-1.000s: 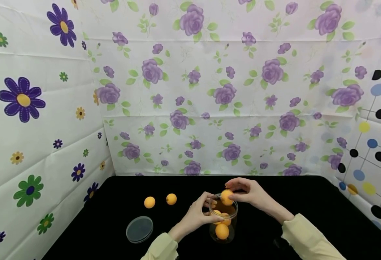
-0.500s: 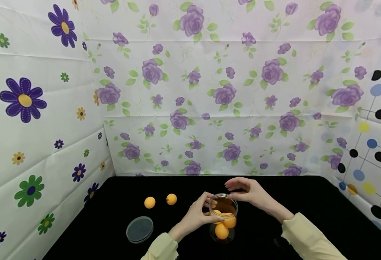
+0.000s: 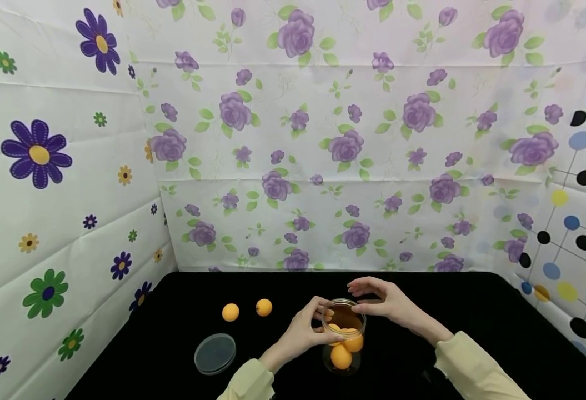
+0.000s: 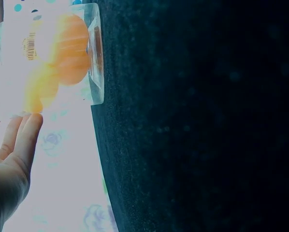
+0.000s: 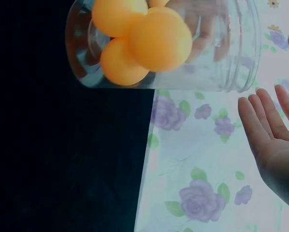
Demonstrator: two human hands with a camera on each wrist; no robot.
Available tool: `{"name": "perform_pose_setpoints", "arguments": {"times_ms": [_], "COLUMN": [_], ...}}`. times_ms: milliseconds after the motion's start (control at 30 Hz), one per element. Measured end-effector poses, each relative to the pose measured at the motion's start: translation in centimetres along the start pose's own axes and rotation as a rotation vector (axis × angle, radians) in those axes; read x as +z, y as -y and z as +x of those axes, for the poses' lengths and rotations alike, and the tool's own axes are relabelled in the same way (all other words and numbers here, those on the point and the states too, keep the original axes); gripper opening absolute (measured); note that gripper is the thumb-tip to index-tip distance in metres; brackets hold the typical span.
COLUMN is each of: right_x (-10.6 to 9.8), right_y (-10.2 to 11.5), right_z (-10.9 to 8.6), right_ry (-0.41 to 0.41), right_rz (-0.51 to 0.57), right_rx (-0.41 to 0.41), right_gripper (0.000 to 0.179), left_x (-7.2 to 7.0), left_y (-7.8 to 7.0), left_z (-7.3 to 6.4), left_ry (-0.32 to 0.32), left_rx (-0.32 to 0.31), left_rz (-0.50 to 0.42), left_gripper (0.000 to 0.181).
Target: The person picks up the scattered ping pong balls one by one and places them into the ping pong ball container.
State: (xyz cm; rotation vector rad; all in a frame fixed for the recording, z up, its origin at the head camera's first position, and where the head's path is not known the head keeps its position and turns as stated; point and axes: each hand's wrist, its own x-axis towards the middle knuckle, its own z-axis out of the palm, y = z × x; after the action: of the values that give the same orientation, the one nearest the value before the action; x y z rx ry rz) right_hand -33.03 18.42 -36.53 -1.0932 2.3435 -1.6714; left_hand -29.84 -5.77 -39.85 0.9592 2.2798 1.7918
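The far side is closed off by a rose-printed sheet [image 3: 317, 150], crossed by level creases. On the left, a daisy-printed sheet [image 3: 68, 172] is patterned in purple, green and yellow. On the right, a dotted sheet [image 3: 567, 205] is crossed by thin lines. Between them, a black table [image 3: 153, 339] is set, its far corners rounded.

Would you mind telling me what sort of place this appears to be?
Perhaps a makeshift indoor filming booth, though I cannot be certain: flower-printed sheets and a dotted sheet stand around a black-covered table.
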Motion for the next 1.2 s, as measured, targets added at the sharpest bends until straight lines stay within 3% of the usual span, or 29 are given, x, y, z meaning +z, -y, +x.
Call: {"name": "perform_pose_setpoints", "arguments": {"times_ms": [300,533,867,1200], "right_x": [0.0,0.5,1.2,1.9], "right_y": [-0.8,-1.6,-3.0,-3.1], "right_z": [-0.5,-1.0,-1.2,-1.0], "right_ry": [0.027,0.089,0.122,0.153], "right_rz": [0.034,0.114,0.098,0.158], "right_rx": [0.051,0.048,0.050,0.062], "right_gripper": [0.049,0.055,0.059,0.062], "left_x": [0.0,0.1,0.0,-0.1], "left_y": [0.1,0.1,0.1,0.0], "left_z": [0.1,0.0,-0.1,-0.2], "left_ry": [-0.003,-0.003,0.002,0.005], "left_rx": [0.011,0.013,0.028,0.028], "left_rz": [0.000,0.000,0.008,0.005], "left_gripper": [0.051,0.051,0.052,0.052]}}
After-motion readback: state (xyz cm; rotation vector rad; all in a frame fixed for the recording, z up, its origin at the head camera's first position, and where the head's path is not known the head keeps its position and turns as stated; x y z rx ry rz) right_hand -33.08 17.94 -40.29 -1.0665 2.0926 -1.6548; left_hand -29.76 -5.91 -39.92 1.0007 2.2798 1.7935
